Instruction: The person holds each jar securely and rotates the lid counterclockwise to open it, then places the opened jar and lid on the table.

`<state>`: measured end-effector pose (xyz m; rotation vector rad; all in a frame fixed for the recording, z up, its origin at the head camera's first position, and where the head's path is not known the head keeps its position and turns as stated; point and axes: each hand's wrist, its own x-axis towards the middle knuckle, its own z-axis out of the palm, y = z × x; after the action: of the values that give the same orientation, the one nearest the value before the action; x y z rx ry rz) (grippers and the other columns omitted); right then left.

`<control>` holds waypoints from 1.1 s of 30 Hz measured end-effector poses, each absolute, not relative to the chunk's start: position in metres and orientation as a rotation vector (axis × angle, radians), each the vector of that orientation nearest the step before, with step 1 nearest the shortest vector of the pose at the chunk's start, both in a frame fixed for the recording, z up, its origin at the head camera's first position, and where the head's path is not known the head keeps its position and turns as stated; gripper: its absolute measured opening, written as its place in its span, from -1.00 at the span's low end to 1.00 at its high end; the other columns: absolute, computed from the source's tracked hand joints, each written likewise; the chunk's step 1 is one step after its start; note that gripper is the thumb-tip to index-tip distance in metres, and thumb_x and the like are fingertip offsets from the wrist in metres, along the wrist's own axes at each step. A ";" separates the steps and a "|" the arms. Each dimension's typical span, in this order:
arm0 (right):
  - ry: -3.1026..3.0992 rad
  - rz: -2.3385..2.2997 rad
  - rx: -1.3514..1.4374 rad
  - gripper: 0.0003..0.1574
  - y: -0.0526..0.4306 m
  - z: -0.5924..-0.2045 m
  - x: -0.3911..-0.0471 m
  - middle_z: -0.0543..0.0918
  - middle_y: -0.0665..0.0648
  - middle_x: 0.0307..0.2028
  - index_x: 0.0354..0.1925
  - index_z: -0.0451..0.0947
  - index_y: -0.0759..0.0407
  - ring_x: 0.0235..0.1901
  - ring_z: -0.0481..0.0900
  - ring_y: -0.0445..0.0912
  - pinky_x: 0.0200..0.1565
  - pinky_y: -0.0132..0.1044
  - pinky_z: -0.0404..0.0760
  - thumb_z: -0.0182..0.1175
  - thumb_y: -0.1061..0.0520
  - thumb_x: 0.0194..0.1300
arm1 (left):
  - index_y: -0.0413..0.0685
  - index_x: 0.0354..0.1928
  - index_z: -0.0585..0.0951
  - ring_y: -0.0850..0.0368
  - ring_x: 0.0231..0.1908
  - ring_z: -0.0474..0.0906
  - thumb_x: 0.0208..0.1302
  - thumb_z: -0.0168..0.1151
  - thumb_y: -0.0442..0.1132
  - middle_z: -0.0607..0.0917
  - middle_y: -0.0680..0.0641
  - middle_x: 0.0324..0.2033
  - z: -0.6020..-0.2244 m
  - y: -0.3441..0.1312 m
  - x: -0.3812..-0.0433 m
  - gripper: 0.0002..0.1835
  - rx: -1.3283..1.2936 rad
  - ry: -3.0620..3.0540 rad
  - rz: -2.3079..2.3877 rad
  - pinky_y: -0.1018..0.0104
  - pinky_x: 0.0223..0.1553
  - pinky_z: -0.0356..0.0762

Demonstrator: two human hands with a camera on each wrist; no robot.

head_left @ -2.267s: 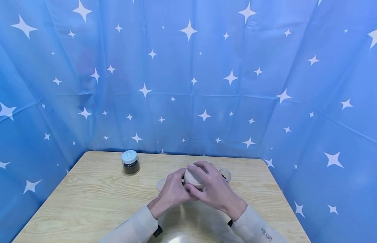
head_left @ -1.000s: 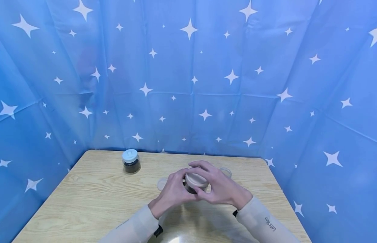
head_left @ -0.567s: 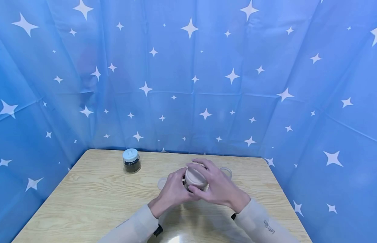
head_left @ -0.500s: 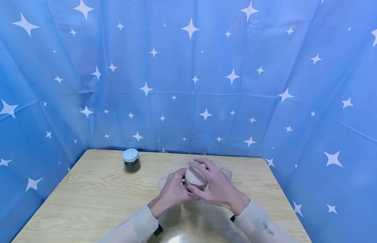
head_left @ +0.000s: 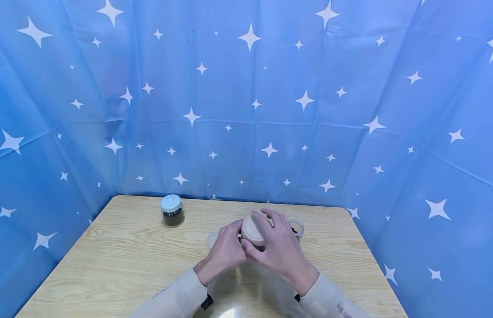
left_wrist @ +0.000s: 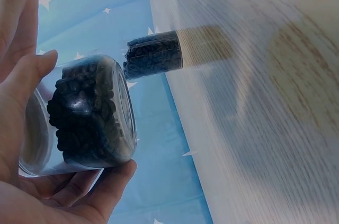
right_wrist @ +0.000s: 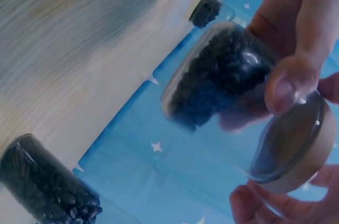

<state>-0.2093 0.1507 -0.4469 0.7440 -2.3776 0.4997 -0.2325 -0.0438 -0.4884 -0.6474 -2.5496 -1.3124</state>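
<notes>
A clear jar point(left_wrist: 87, 113) partly filled with dark, coffee-like beans is held off the table, tilted. My left hand point(head_left: 227, 248) wraps around its glass side, thumb on one side and fingers on the other in the left wrist view. Over its mouth sits a pale, round lid point(head_left: 252, 230). My right hand point(head_left: 281, 249) grips the lid by its rim, thumb near the front and fingers over the far side. In the right wrist view the lid point(right_wrist: 304, 152) lies at the jar's mouth, with fingertips along its edge.
A second jar point(head_left: 297, 229) of dark beans, without a lid, stands behind my right hand. A pale disc, probably a lid point(head_left: 211, 240), lies left of my left hand. Farther left stands a jar with a light blue lid point(head_left: 171, 211). A starry curtain point(head_left: 246, 132) surrounds the wooden table point(head_left: 123, 265).
My right hand has turned on the lid, its wrist swinging left and down toward me. More of the jar behind it now shows. My left hand stays in place.
</notes>
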 end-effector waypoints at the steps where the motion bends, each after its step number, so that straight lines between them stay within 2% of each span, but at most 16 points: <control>1: -2.375 0.493 0.745 -0.09 0.150 -0.448 -0.209 0.72 0.37 0.38 0.57 0.62 -0.03 0.27 0.77 0.31 -0.02 0.15 0.90 0.61 -0.28 0.42 | 0.00 0.22 0.76 0.08 0.04 0.86 0.06 0.86 -0.15 0.90 0.02 0.04 -0.488 -0.044 -0.233 -0.34 -0.646 -2.552 -1.314 0.28 0.05 0.82; 10: -2.359 0.483 0.743 -0.16 0.148 -0.451 -0.208 0.75 0.34 0.31 0.50 0.65 -0.04 0.23 0.77 0.26 0.07 0.14 0.87 0.63 -0.26 0.39 | -0.03 0.29 0.75 0.04 0.07 0.87 0.12 0.84 -0.13 0.90 -0.01 0.08 -0.490 -0.045 -0.233 -0.31 -0.651 -2.561 -1.298 0.26 0.07 0.84; 16: -2.344 0.497 0.751 -0.20 0.148 -0.452 -0.208 0.76 0.29 0.26 0.47 0.69 -0.03 0.23 0.76 0.22 0.10 0.12 0.87 0.63 -0.23 0.40 | -0.03 0.25 0.75 0.07 0.03 0.86 0.10 0.83 -0.15 0.89 0.00 0.05 -0.490 -0.045 -0.233 -0.34 -0.640 -2.563 -1.303 0.29 0.03 0.83; 24: -2.354 0.536 0.769 -0.21 0.151 -0.452 -0.209 0.75 0.28 0.27 0.46 0.71 -0.01 0.25 0.74 0.19 0.04 0.04 0.88 0.65 -0.19 0.40 | -0.01 0.22 0.76 0.12 -0.01 0.83 0.05 0.85 -0.17 0.89 0.03 0.01 -0.490 -0.043 -0.233 -0.34 -0.629 -2.562 -1.321 0.32 0.00 0.80; 33: -2.342 0.606 0.811 -0.21 0.157 -0.454 -0.211 0.75 0.28 0.30 0.46 0.71 -0.02 0.29 0.73 0.21 0.06 0.05 0.88 0.66 -0.14 0.36 | -0.01 0.29 0.77 0.06 0.06 0.86 0.04 0.87 -0.15 0.90 0.00 0.06 -0.491 -0.043 -0.232 -0.27 -0.646 -2.545 -1.342 0.34 0.02 0.82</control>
<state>-0.2105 0.1567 -0.4537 0.8108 -2.3420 0.6058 -0.2319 -0.0425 -0.4908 -0.6464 -2.5453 -1.3420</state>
